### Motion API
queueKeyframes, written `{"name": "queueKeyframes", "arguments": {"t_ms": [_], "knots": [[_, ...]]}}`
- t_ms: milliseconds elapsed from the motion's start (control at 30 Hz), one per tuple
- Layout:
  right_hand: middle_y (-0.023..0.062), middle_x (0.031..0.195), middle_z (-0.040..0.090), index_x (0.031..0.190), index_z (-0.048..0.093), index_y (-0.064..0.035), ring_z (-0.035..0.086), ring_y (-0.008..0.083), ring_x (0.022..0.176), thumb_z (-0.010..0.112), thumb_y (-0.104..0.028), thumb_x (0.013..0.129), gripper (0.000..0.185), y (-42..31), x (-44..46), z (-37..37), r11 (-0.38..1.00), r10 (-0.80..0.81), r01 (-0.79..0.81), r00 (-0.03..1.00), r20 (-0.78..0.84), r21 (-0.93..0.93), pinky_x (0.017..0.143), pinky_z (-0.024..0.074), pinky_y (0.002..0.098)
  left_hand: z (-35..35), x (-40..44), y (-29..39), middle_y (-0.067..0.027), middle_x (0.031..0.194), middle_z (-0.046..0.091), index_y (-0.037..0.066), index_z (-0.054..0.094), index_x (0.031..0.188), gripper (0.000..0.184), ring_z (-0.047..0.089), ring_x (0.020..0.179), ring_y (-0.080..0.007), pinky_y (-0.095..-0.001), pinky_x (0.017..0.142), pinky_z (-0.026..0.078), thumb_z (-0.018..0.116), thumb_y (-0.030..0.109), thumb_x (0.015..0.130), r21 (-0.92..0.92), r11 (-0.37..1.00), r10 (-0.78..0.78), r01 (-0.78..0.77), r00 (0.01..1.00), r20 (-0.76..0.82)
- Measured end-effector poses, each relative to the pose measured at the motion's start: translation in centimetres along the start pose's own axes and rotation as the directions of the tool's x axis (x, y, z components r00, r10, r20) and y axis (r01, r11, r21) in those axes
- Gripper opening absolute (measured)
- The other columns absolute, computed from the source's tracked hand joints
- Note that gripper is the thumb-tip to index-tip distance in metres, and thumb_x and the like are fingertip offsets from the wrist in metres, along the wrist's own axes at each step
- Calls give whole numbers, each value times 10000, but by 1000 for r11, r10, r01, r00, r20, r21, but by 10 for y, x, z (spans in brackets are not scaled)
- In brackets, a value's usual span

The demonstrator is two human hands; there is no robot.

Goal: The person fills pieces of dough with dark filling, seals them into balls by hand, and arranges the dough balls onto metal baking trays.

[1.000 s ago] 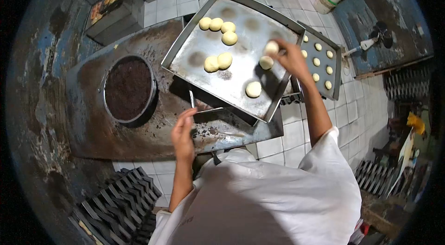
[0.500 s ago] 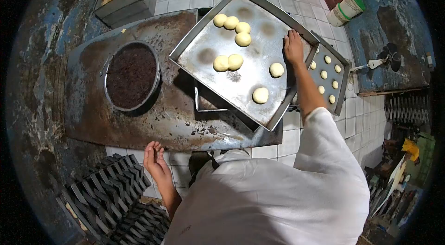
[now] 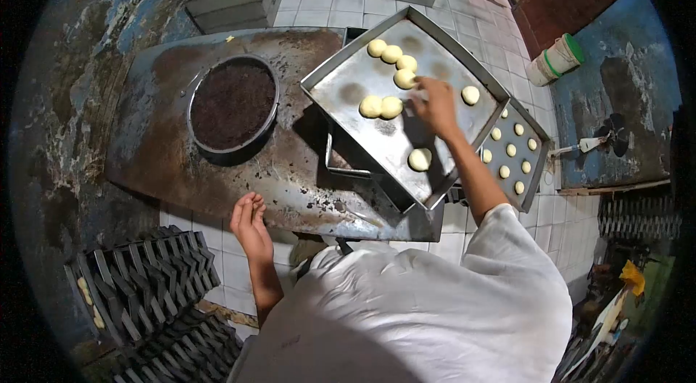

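Note:
My right hand [image 3: 435,107] reaches over the large metal tray [image 3: 341,89], its fingers bent close to a dough ball [image 3: 404,79]; motion blurs the fingertips. Several pale dough balls lie on this tray: a joined group at the upper left, a touching pair [image 3: 380,106] left of my hand, a single ball [image 3: 470,96] at the right and another [image 3: 420,159] near the front corner. My left hand [image 3: 251,223], fingers loosely curled and apart, hangs beside the table's front edge with nothing in it.
A round pan of dark crumbs [image 3: 233,104] stands on the worn table [image 3: 156,136]. To the right is a smaller tray [image 3: 535,187] with several dough balls. Stacked dark racks [image 3: 145,281] stand at the lower left. A bucket with a green lid [image 3: 558,60] is at the upper right.
A single ball now lies by the tray's right side, farther up than before. My right hand has moved left from that side toward the grouped balls. My left hand has drawn back from the tray.

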State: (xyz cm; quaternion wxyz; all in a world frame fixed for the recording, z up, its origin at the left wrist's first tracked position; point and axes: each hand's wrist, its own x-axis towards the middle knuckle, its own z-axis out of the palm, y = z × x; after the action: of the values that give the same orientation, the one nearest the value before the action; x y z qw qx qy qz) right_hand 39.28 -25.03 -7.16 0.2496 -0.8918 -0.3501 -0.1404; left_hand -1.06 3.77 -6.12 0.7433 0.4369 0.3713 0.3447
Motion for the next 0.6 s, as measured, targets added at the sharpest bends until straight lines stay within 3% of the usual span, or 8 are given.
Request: {"name": "queueKeyframes", "arguments": {"t_ms": [67,167,300,333,400,467,533,600], "knots": [[66,1107,675,1158,634,-126,612,272,1106,758,-259,811,392,-34,-6,18,958,-164,196,973,163,-207,1032,366,504,13,2,-4,-87,1034,667,-15,656,1095,171,625,972,-173,-313,887,487,583,115,1011,9,999,-51,51,998,35],[74,1042,676,1107,648,-132,609,267,1108,759,-275,787,369,-31,-16,31,966,-98,147,969,226,-212,1016,362,522,39,-1,-8,-82,1003,675,-6,662,1080,162,627,946,-160,-300,878,482,600,119,999,2,999,-47,47,990,136],[92,889,705,1006,712,-83,658,221,860,723,-277,828,264,-14,-35,-20,933,322,-358,764,559,-49,852,438,389,60,-5,-9,-78,977,693,-2,682,1063,160,635,927,-142,-274,859,481,612,121,990,18,998,-60,58,967,248],[106,939,720,1069,736,-100,662,197,815,715,-308,868,289,-13,-37,-41,811,394,-583,609,688,51,799,471,355,66,-7,-12,-79,980,698,-2,687,1062,162,636,929,-138,-270,851,483,614,123,988,43,997,-72,62,955,288],[89,986,725,1139,712,-64,660,176,856,699,-298,899,335,-12,-47,-69,729,287,-643,598,748,235,795,474,319,76,-10,-23,-78,995,708,1,692,1077,171,640,919,-130,-272,838,489,613,122,987,43,997,-80,70,943,324],[73,1033,730,1210,687,-27,659,156,897,683,-288,931,382,-32,-63,-90,596,170,-697,594,786,398,792,476,283,99,-13,-30,-85,1036,712,-12,686,1140,230,646,931,-131,-267,847,489,622,156,995,158,982,-167,104,864,475],[30,1077,699,1230,647,-14,624,137,954,648,-278,975,367,-86,-80,-102,116,51,-731,680,731,672,908,456,314,151,-31,-17,-77,1075,710,-27,667,1209,306,647,954,-127,-261,869,487,626,203,1011,260,964,-216,55,735,643],[34,1165,674,1291,598,2,612,133,1006,632,-291,995,418,-138,-87,-112,-12,36,-691,722,691,723,919,462,312,175,-42,-14,-65,1102,704,-36,648,1252,367,632,984,-109,-258,886,484,629,248,1020,191,972,-234,138,646,726]]}}
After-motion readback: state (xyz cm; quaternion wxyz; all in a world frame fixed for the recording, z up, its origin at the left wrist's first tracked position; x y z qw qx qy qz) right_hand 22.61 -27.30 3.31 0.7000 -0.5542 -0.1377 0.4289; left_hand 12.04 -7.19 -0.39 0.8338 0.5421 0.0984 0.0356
